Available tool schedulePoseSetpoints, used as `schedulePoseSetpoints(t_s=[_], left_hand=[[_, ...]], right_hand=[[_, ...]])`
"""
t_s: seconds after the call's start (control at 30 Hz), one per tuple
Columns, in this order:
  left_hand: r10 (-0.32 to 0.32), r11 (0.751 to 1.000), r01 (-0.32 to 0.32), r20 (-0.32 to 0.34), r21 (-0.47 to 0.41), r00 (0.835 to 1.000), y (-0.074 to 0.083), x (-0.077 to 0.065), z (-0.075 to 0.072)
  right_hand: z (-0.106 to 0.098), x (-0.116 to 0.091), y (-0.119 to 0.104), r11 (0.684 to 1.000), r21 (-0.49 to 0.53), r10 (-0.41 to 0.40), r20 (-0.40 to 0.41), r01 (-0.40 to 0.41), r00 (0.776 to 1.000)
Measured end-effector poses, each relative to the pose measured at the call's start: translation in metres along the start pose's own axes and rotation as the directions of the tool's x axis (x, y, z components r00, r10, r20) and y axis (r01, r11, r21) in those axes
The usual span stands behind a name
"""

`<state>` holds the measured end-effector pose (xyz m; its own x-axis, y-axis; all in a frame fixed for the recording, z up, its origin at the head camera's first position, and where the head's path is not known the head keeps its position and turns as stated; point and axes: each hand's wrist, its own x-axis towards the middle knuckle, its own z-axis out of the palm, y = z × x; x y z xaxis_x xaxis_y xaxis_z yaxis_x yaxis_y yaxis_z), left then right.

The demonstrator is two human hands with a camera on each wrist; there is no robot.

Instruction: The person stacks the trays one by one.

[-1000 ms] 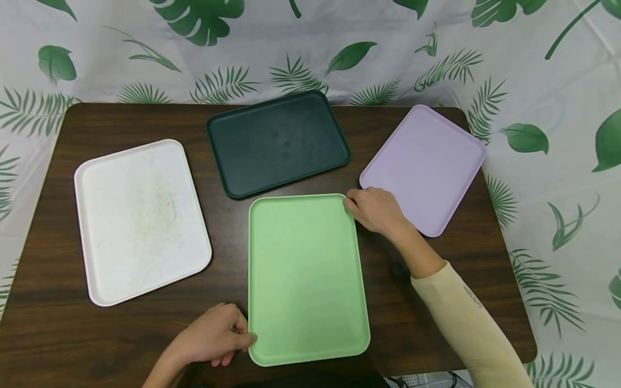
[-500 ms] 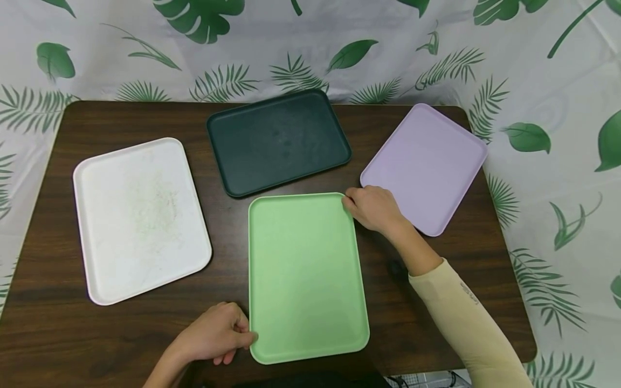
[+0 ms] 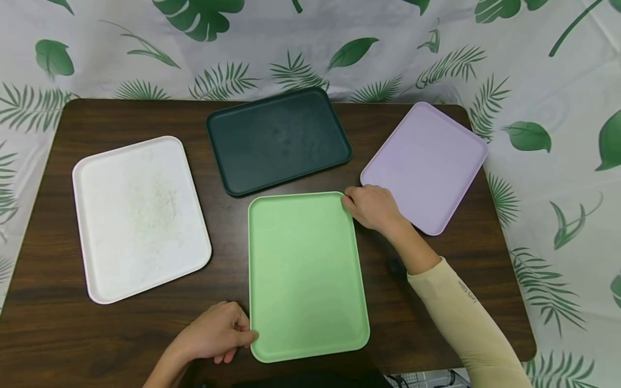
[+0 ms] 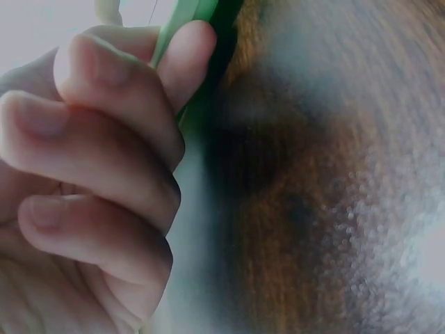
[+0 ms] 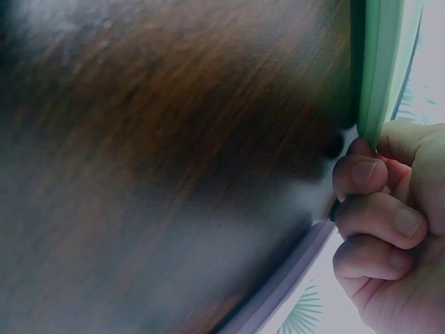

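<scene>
In the head view a light green rectangular tray lies at the front middle of the table. My left hand pinches its near left corner between thumb and fingers. At the far right corner my right hand pinches the rim. In the left wrist view the green rim sits between thumb and forefinger, the other fingers curled. The right wrist view has the tray's edge pinched likewise, with the remaining fingers curled beneath.
A white tray with greenish smudges lies on the left. Behind the green tray is a dark green tray. A lilac tray lies at the right, close to my right hand. All rest on the dark wooden table, before a leaf-patterned cloth.
Almost nothing differs. The whole scene shifts up very slightly in the head view, and both hands keep their grip on the green tray.
</scene>
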<state>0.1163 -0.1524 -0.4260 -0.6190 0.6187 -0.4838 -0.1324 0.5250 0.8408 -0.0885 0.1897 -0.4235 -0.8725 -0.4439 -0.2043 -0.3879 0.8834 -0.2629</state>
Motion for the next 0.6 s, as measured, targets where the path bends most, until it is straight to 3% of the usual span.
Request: schedulePoseSetpoints(t_s=[0.6], left_hand=[[-0.037, 0.998, 0.039, -0.023, 0.055, 0.999, 0.0015, -0.0002, 0.0015]], right_hand=[[0.001, 0.0007, -0.0004, 0.999, -0.001, 0.051, 0.042, -0.051, 0.998]])
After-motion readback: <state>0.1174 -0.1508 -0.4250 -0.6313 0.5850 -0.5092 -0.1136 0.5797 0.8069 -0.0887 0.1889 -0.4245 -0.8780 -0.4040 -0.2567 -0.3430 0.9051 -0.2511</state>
